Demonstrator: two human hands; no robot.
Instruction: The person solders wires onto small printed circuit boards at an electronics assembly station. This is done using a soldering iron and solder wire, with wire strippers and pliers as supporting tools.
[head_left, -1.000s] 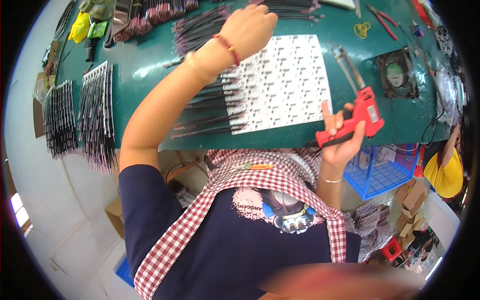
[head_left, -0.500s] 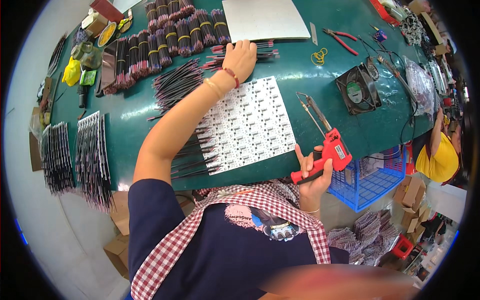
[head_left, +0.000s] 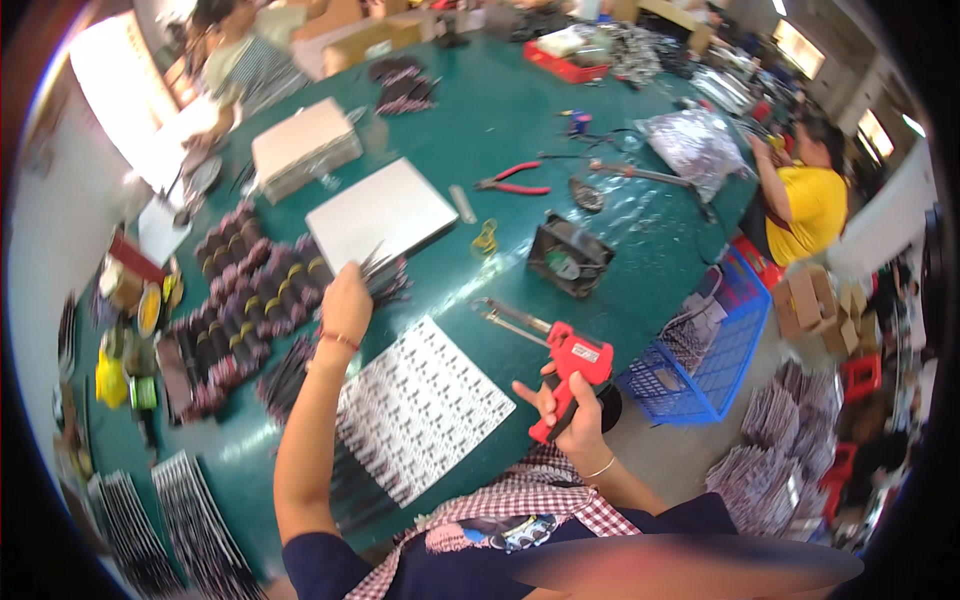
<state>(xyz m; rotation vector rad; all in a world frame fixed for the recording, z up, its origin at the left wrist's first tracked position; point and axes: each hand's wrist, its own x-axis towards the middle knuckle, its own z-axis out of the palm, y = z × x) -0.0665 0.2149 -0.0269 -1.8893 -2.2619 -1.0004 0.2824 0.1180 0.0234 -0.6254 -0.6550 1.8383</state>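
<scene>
A red soldering gun (head_left: 580,358) with a thin metal tip is gripped in my right hand (head_left: 580,425), in front of my body. Its tip points left, above the bench. My left hand (head_left: 347,303) reaches forward with its fingers pinched on a few thin dark wires (head_left: 374,262), slightly blurred, at the near edge of a white board stack (head_left: 380,215). Between my arms lies a white sheet of small circuit boards (head_left: 425,410), with dark wires along its left side. A pile of loose black wires (head_left: 287,385) lies left of my left forearm.
Banded wire bundles (head_left: 240,310) fill the bench's left. Red-handled pliers (head_left: 515,180), a black fan (head_left: 570,255) and a yellow coil (head_left: 485,238) lie beyond the sheet. A blue basket (head_left: 700,370) is at right. People sit at the far left and right, one in yellow (head_left: 810,200).
The view has swung up and right, bringing more of the bench and the people into sight. My left hand has lifted from the loose wires with a few in its fingers. The soldering gun stays held.
</scene>
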